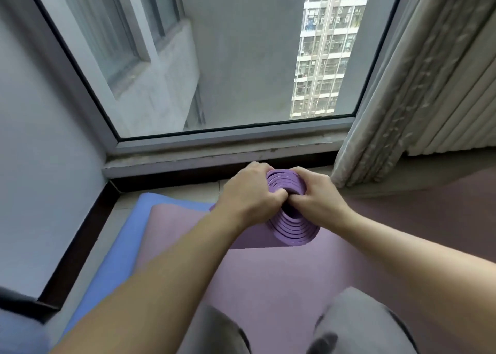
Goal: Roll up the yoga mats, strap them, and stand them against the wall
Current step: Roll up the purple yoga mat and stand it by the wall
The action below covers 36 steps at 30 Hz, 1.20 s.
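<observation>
Both hands on one end of the rolled purple foam yoga mat, which sits near the window sill, on top of a flat pink foam mat. Spiral end face is turned up twd the camera. Roll body runs away to the left under the left forearm, so long axis looks approx left-right w/ the near end tipped up; can't tell if the far end rests on the floor.

Left hand grips the left side of the spiral, fingers curled in over the layers. Right hand does the same on the right side. Fingertips of both meet at the core, knuckles nearly touching. Both clamped on the roll, neither open. Hands are equally near it, one each side of the centre.

Layers look loose and telescoped, rings stepped out twd the camera. Judgement: step in hand is tightening or evening the coil before strapping, no strap in view. Next move prob needs a twist at the core plus pushing the stepped rings back along the long axis.

A flat blue foam mat lies under the pink one, its edge showing at left, beside the pale wall w/ dark skirting. Neither flat mat rolled yet. Beige pleated curtain hangs at right
</observation>
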Tool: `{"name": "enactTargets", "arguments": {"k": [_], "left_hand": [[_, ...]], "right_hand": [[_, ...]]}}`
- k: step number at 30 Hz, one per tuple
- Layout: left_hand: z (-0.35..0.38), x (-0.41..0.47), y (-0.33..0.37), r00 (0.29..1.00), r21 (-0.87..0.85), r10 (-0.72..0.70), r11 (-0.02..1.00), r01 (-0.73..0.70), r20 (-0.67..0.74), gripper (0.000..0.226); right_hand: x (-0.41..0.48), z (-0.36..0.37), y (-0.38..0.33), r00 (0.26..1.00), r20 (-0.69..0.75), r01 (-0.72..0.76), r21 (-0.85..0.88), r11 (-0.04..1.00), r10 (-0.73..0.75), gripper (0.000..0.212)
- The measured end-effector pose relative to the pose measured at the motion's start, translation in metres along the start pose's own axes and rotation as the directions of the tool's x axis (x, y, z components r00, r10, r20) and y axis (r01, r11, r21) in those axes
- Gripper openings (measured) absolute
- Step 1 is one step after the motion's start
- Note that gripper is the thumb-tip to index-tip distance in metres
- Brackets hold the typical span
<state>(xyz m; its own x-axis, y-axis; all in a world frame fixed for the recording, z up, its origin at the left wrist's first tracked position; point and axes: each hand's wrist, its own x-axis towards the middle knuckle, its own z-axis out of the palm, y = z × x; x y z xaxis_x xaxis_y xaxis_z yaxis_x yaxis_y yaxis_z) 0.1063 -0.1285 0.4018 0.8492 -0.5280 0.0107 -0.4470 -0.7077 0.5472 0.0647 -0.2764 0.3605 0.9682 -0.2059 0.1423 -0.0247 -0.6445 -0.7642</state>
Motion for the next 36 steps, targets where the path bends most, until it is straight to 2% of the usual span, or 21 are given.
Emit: {"name": "enactTargets", "arguments": {"k": [3, 7, 11, 16, 20, 23, 27, 29, 33, 36], "left_hand": [[0.002, 0.004, 0.002, 0.995, 0.144, 0.070, 0.988, -0.058, -0.076, 0.044], [-0.004, 0.015, 0.006, 0.974, 0.214, 0.127, 0.973, -0.086, -0.186, 0.039], [-0.007, 0.058, 0.002, 0.987, 0.331, 0.080, 0.943, -0.030, -0.139, 0.035], [0.032, 0.138, -0.038, 0.996, 0.392, -0.076, 0.919, 0.048, 0.055, 0.035], [0.082, 0.202, -0.058, 0.968, 0.378, -0.157, 0.923, 0.074, 0.194, 0.032], [0.124, 0.244, -0.064, 0.952, 0.353, -0.178, 0.932, 0.083, 0.247, 0.032], [0.187, 0.282, -0.070, 0.918, 0.363, -0.208, 0.929, 0.078, 0.336, 0.049], [0.213, 0.296, -0.077, 0.909, 0.368, -0.225, 0.926, 0.087, 0.351, 0.054], [0.249, 0.322, -0.089, 0.898, 0.361, -0.251, 0.926, 0.114, 0.361, 0.058], [0.263, 0.333, -0.090, 0.896, 0.361, -0.241, 0.927, 0.099, 0.374, 0.050]], "right_hand": [[-0.001, 0.006, 0.007, 0.995, -0.078, 0.076, 0.110, 0.991, -0.067, 0.034], [0.013, 0.008, 0.009, 0.986, -0.099, 0.154, 0.269, 0.951, -0.131, 0.040], [0.056, 0.019, 0.027, 0.984, -0.042, 0.175, 0.317, 0.932, -0.171, 0.041], [0.112, 0.061, 0.089, 0.994, 0.111, -0.010, 0.297, 0.955, -0.024, 0.039], [0.152, 0.075, 0.148, 0.954, 0.261, -0.207, 0.232, 0.950, 0.144, 0.030], [0.181, 0.072, 0.198, 0.891, 0.378, -0.337, 0.177, 0.925, 0.253, 0.017], [0.200, 0.055, 0.267, 0.744, 0.564, -0.497, 0.109, 0.861, 0.358, 0.022], [0.210, 0.049, 0.296, 0.685, 0.607, -0.549, 0.067, 0.833, 0.403, 0.027], [0.228, 0.060, 0.326, 0.649, 0.626, -0.596, 0.065, 0.801, 0.432, 0.026], [0.229, 0.079, 0.330, 0.617, 0.660, -0.598, 0.039, 0.801, 0.429, 0.021]]}}
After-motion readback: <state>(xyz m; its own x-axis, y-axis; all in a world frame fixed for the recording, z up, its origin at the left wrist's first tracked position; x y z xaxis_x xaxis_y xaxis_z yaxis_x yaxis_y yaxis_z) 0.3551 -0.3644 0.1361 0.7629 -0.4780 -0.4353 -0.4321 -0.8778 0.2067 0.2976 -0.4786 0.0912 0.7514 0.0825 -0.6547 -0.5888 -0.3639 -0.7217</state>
